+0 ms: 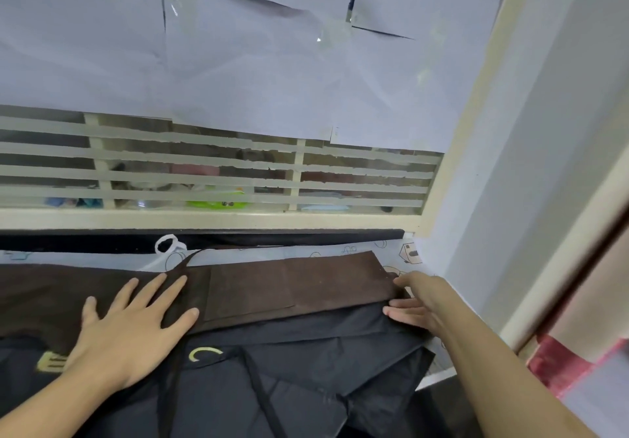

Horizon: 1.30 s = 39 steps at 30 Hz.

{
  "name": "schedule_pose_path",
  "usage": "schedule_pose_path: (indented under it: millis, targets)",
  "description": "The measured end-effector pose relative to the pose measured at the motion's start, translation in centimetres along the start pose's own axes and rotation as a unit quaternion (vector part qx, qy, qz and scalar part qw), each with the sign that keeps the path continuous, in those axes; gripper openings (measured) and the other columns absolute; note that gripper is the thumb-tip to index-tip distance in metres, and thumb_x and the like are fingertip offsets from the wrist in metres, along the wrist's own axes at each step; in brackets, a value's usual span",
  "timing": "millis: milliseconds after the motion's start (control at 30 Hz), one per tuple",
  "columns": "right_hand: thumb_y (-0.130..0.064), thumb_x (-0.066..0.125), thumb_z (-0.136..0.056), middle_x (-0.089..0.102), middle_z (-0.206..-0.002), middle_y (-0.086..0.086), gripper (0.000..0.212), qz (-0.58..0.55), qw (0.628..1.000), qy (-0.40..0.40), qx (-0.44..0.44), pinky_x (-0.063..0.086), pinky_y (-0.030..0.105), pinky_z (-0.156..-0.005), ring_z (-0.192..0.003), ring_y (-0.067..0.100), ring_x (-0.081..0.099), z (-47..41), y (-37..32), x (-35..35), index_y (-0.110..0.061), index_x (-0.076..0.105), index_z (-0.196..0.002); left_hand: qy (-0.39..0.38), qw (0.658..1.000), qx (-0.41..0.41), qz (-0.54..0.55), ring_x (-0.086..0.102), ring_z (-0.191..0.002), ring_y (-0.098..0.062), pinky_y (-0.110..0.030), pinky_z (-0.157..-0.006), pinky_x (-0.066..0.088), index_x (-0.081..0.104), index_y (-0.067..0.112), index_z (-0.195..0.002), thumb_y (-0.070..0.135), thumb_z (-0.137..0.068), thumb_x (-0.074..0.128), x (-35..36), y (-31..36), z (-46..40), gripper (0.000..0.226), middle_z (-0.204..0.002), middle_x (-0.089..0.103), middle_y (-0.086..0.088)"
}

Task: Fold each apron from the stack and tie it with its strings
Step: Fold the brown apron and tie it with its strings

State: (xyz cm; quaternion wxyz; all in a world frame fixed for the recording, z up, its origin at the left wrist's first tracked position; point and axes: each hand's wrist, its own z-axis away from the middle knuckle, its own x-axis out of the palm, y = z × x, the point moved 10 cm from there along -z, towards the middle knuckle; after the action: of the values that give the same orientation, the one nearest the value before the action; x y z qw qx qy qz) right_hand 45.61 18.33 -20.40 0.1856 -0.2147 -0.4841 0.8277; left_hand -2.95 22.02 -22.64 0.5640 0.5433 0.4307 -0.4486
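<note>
Soft, limp dark brown fabric apron (pixel 272 287); left hand (pixel 132 328) pressing flat, fingers straight; right hand (pixel 413 304) pinching right edge; best taken at corners

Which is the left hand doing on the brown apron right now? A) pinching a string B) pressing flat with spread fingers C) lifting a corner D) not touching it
B: the left hand lies palm down with fingers spread and straight on the brown apron, while the right hand takes hold of the apron's right end.
</note>
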Motion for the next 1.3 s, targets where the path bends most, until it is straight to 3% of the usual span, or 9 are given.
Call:
schedule_pose_path:
  millis: [133, 233, 433, 767, 867, 1100, 1167, 1233, 1300]
  targets:
    - [-0.003, 0.069, -0.091, 0.070, -0.099, 0.029, 0.025, -0.141, 0.989, -0.023, -0.025, 0.066, 0.039, -0.070, -0.078, 0.038, 0.076, -0.8, 0.6, 0.6, 0.006, 0.064, -0.114, 0.004, 1.000, -0.002, -0.007, -0.009, -0.162, -0.016, -0.061, -0.126, -0.001, -0.006, 0.057, -0.160, 0.084, -0.091, 0.007, 0.0, 0.0, 0.0, 0.076, -0.173, -0.008, 0.021]
    - [-0.009, 0.071, -0.095, 0.072, -0.107, 0.028, 0.027, -0.224, 0.971, -0.084, -0.022, 0.062, 0.044, -0.086, -0.095, 0.038, 0.076, -0.3, 0.8, 2.7, 0.004, 0.066, -0.118, 0.004, 1.000, -0.002, -0.011, -0.009, -0.162, -0.016, -0.061, -0.126, -0.002, -0.006, 0.056, -0.160, 0.084, -0.091, 0.007, 0.1, 0.0, 0.0, 0.076, -0.173, -0.008, 0.021]
    - [-0.006, 0.068, -0.098, 0.076, -0.092, 0.025, 0.021, -0.163, 0.972, -0.168, 0.006, 0.066, 0.047, -0.074, -0.084, 0.037, 0.077, 3.0, 1.6, 9.8, 0.003, 0.063, -0.116, 0.001, 1.000, -0.008, -0.017, -0.008, -0.162, -0.016, -0.062, -0.126, -0.002, -0.004, 0.056, -0.161, 0.081, -0.093, 0.007, 0.0, -0.2, 0.1, 0.073, -0.173, -0.006, 0.021]
    - [0.002, 0.053, -0.095, 0.068, -0.085, 0.020, 0.025, -0.156, 0.980, -0.013, -0.123, 0.057, 0.028, -0.044, -0.049, 0.026, 0.066, 3.2, -0.9, 3.6, -0.004, 0.056, -0.119, 0.050, 0.996, 0.071, -0.019, 0.007, -0.161, -0.013, -0.046, -0.131, 0.001, 0.011, 0.049, -0.164, 0.079, -0.086, 0.001, -1.5, 1.9, 1.9, 0.084, -0.173, 0.012, 0.016]
    - [0.000, 0.053, -0.096, 0.064, -0.081, 0.014, 0.021, -0.155, 0.979, 0.011, -0.130, 0.056, 0.027, -0.042, -0.051, 0.024, 0.060, 3.7, -0.7, 0.4, -0.008, 0.056, -0.115, 0.034, 0.992, 0.117, 0.025, 0.007, -0.160, -0.009, -0.040, -0.132, 0.004, 0.013, 0.049, -0.164, 0.076, -0.096, 0.016, -1.7, 4.6, 3.4, 0.073, -0.173, 0.012, 0.017]
    - [0.000, 0.048, -0.089, 0.064, -0.089, 0.017, 0.030, -0.104, 0.971, 0.050, -0.208, 0.048, 0.034, -0.061, -0.062, 0.024, 0.056, 7.4, -4.0, 1.4, -0.015, 0.064, -0.110, -0.107, 0.981, 0.159, -0.030, -0.023, -0.159, -0.019, -0.066, -0.121, -0.020, -0.009, 0.063, -0.156, 0.082, -0.096, 0.017, 2.4, 9.2, 6.4, 0.068, -0.172, -0.015, 0.022]
    - [-0.004, 0.048, -0.087, 0.070, -0.094, 0.012, 0.037, -0.036, 0.952, 0.043, -0.302, 0.050, 0.034, -0.066, -0.073, 0.026, 0.064, 10.7, -7.3, 4.1, -0.029, 0.064, -0.109, -0.106, 0.982, 0.149, 0.051, -0.018, -0.160, -0.016, -0.061, -0.123, -0.019, 0.002, 0.065, -0.157, 0.080, -0.096, 0.025, 1.5, 9.0, 6.1, 0.066, -0.172, -0.008, 0.023]
    - [-0.006, 0.047, -0.094, 0.069, -0.091, 0.001, 0.045, 0.067, 0.908, 0.006, -0.414, 0.049, 0.026, -0.062, -0.077, 0.009, 0.065, 15.1, -10.0, 8.4, -0.036, 0.061, -0.125, -0.066, 0.962, 0.107, 0.242, 0.008, -0.160, -0.012, -0.051, -0.130, -0.002, 0.035, 0.061, -0.151, 0.072, -0.099, 0.038, -0.8, 7.8, 5.3, 0.052, -0.168, 0.020, 0.023]
    - [-0.011, 0.048, -0.099, 0.070, -0.092, -0.002, 0.056, 0.199, 0.821, -0.036, -0.534, 0.052, 0.024, -0.063, -0.076, 0.005, 0.063, 19.9, -10.8, 14.0, -0.041, 0.048, -0.148, -0.021, 0.880, 0.033, 0.473, 0.048, -0.143, -0.011, -0.045, -0.127, 0.027, 0.068, 0.043, -0.129, 0.068, -0.099, 0.044, -3.7, 5.5, 5.2, 0.046, -0.147, 0.057, 0.017]
